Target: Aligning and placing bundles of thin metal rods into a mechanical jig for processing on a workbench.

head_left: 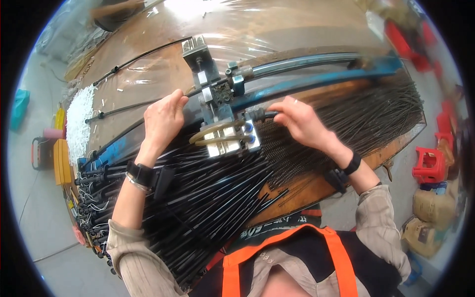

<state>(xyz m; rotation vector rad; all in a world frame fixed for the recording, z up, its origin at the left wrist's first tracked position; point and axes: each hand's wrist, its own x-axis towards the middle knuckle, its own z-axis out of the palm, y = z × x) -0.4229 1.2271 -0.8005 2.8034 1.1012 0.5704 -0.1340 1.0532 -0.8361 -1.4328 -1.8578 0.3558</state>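
A metal clamping fixture (213, 94) with pneumatic fittings and curved hoses (213, 129) stands in the middle of the workbench. On its left side my left hand (165, 118) is closed around a thin black rod (126, 108), which runs from the far left into the fixture. To the fixture's right, my right hand (299, 119) is closed in a pinch beside a dark cylindrical part (258, 115). What lies between those fingertips is too small to make out. Under my left forearm spreads a thick pile of black rods (208, 193).
Long dark coiled springs (346, 119) cover the bench's right side, below a blue rail (316, 81). A heap of small white pieces (79, 123) lies at the left edge. Red stools (428, 165) and sacks (434, 208) stand on the floor at right. Another person's arm (116, 7) shows far left.
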